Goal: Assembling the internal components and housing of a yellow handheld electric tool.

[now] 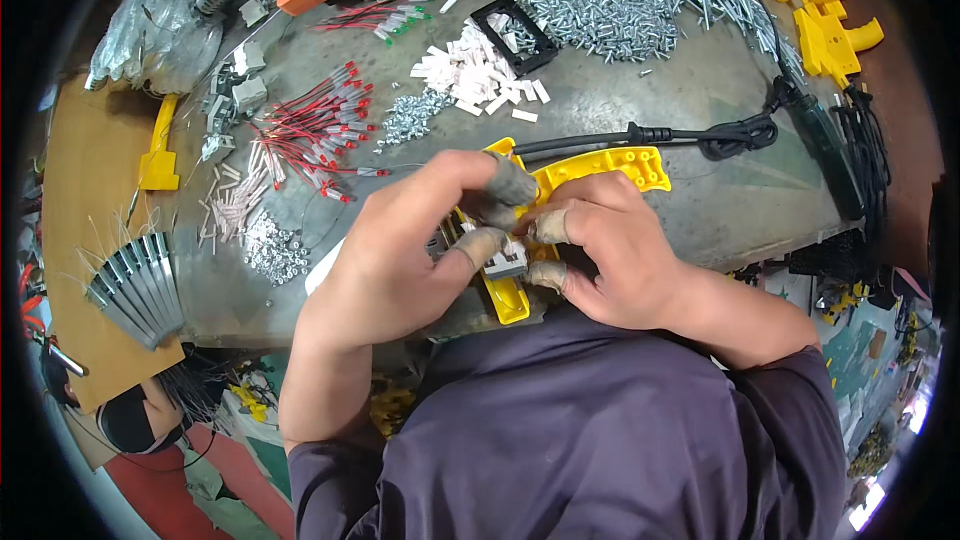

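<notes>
My left grip (pixel 410 250) and right grip (pixel 625 260) close in around the yellow shell (pixel 510 304), above the near edge of the tabletop (pixel 745 210); I cannot tell exactly what each pinches. A grey block (pixel 508 264) sits in the open shell. Just beyond lie another yellow half (pixel 610 162) and a black cord (pixel 700 132). Room for moving runs right, between cord and near edge; red lamps (pixel 325 125) crowd the left. Far left rests a crumpled clear bag (pixel 150 35), contents indistinct.

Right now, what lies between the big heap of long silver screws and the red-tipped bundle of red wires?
A black frame, a pile of white pieces and a heap of small silver parts lie between them, as the head view shows.
</notes>
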